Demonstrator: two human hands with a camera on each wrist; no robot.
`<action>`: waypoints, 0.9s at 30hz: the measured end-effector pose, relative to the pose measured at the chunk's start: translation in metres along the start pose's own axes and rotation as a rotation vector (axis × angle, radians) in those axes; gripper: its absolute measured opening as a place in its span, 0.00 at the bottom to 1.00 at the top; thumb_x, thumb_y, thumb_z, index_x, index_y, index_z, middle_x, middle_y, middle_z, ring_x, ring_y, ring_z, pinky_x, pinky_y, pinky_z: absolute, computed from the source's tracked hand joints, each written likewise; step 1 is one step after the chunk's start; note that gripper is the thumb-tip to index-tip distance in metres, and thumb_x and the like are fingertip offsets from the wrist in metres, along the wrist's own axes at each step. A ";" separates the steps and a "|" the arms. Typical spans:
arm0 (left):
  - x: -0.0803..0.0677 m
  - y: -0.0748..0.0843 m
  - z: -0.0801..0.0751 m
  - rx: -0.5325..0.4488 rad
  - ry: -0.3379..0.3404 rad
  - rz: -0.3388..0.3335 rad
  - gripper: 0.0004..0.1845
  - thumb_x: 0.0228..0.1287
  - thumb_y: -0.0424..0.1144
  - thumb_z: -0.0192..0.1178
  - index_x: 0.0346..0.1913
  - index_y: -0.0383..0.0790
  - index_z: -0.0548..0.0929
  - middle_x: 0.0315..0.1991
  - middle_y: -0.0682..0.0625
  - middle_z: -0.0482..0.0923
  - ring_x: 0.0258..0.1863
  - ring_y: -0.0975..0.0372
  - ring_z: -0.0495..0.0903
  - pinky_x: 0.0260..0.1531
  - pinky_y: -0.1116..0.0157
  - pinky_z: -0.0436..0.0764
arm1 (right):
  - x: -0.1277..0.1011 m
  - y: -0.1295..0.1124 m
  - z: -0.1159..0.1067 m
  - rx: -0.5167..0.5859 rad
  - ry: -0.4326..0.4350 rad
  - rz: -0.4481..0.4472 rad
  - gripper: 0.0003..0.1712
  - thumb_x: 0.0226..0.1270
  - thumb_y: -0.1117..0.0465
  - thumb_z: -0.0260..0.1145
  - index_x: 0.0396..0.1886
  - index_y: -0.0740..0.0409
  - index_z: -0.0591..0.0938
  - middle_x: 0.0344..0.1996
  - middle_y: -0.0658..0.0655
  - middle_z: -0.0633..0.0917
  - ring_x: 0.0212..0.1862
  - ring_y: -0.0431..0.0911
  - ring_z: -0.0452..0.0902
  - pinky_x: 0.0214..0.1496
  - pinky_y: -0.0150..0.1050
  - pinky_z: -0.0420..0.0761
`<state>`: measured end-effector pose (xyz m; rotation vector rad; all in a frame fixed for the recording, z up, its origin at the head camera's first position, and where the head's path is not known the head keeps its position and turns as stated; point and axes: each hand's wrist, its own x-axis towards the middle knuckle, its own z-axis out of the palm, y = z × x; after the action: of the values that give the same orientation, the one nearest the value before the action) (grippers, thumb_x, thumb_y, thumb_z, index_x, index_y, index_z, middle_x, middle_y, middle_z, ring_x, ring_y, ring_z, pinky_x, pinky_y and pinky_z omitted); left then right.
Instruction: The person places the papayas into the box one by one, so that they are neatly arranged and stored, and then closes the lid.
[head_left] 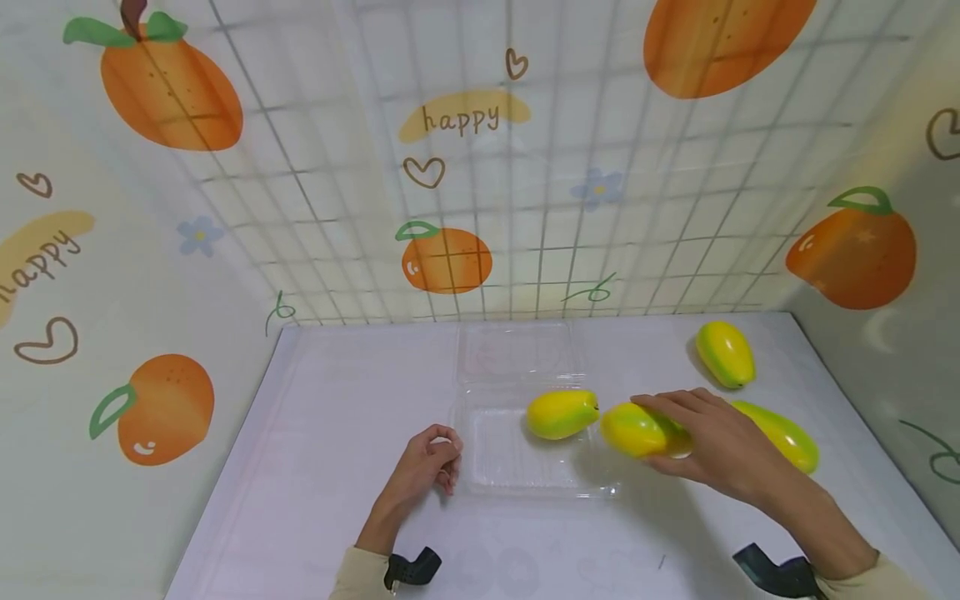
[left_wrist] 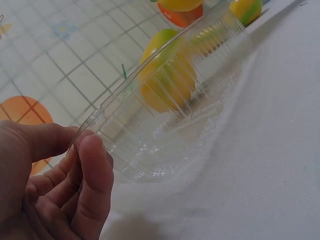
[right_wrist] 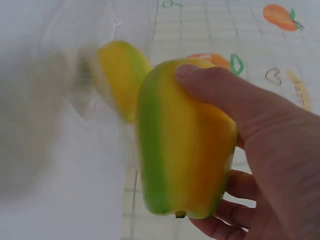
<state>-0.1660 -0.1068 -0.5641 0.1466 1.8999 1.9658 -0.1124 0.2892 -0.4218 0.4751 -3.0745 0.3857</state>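
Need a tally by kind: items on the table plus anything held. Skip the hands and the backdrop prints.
Clear plastic container: 1 (lid counted with it)
Yellow-green fruits: 4 (1 inside the container, 1 in the right hand's grip, 2 on the table)
Total: 5

The left sleeve [head_left: 360, 575], at seven o'clock in the head view, is pale beige; the right sleeve [head_left: 873, 583], at four, matches. A black, curved left wristband [head_left: 414, 568] and right wristband [head_left: 776, 573] adjoin them.

Held fruit [head_left: 633, 430] partly behind fingers [head_left: 672, 406]
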 end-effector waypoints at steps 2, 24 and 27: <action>-0.001 0.001 0.000 -0.001 -0.001 0.003 0.10 0.71 0.35 0.60 0.47 0.32 0.73 0.22 0.48 0.77 0.15 0.62 0.74 0.17 0.66 0.80 | 0.004 -0.006 -0.001 -0.010 0.000 -0.024 0.43 0.51 0.41 0.80 0.67 0.48 0.78 0.57 0.59 0.82 0.56 0.59 0.74 0.54 0.64 0.78; -0.001 0.000 0.000 -0.010 -0.008 0.019 0.08 0.71 0.33 0.59 0.46 0.34 0.73 0.22 0.48 0.77 0.15 0.61 0.74 0.16 0.66 0.79 | 0.034 -0.060 0.024 -0.061 -0.025 -0.208 0.38 0.50 0.42 0.81 0.61 0.49 0.83 0.51 0.52 0.80 0.44 0.48 0.71 0.44 0.45 0.77; 0.000 -0.001 0.000 -0.010 -0.008 0.020 0.08 0.71 0.34 0.59 0.46 0.34 0.73 0.22 0.48 0.77 0.15 0.61 0.74 0.16 0.66 0.79 | 0.035 -0.063 0.032 -0.087 -0.012 -0.227 0.38 0.50 0.40 0.80 0.59 0.50 0.83 0.50 0.51 0.80 0.42 0.47 0.70 0.40 0.41 0.75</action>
<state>-0.1657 -0.1071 -0.5646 0.1717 1.8906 1.9843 -0.1258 0.2133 -0.4362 0.8140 -2.9873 0.2438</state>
